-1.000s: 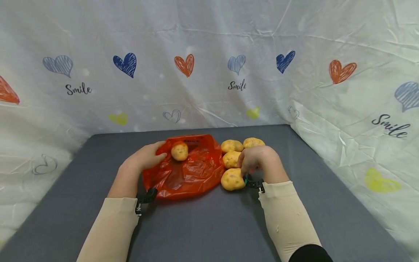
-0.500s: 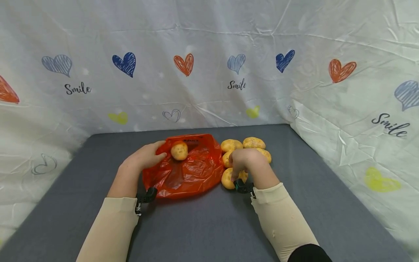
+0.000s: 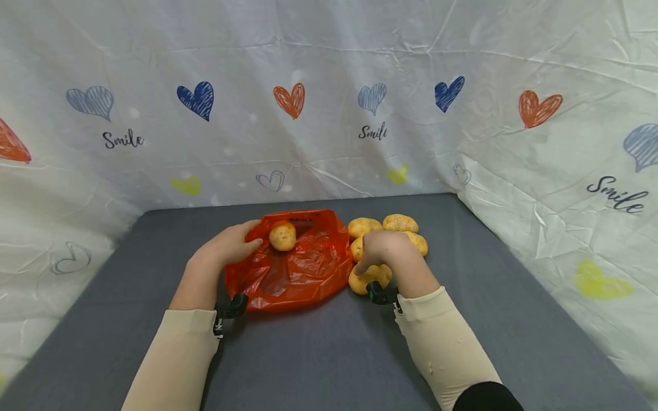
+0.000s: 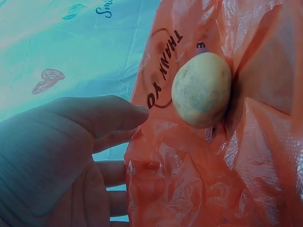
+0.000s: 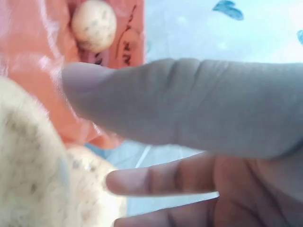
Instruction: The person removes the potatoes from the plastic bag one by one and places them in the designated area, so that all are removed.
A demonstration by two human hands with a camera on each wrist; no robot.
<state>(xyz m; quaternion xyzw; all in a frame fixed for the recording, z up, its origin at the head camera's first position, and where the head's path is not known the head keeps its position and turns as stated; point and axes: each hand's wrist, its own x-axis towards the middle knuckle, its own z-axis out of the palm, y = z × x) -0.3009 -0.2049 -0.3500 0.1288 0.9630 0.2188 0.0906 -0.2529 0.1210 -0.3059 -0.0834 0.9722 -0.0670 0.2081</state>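
At the left edge of a red plastic bag (image 3: 313,262) my left hand (image 3: 226,245) holds the film, its thumb at the edge and its other fingers passing behind it in the left wrist view. One potato (image 4: 202,90) lies on the bag near the printed letters. My right hand (image 3: 388,251) is over a cluster of potatoes to the right of the bag, overlapping the front potato (image 3: 367,279) in the head view. The right wrist view shows its thumb (image 5: 165,101) and fingers extended and spread apart, beside a large blurred potato (image 5: 28,156).
Farther back in the cluster lie a rear left potato (image 3: 365,226), a rear right potato (image 3: 400,222) and one partly hidden potato (image 3: 418,242). A dark grey tabletop (image 3: 308,359) lies beneath everything. White cloth (image 3: 329,57) with printed hearts hangs around it.
My right hand has moved left over the potatoes, uncovering one on the right side of the cluster. The left hand, the bag and the potato on it stay in place.
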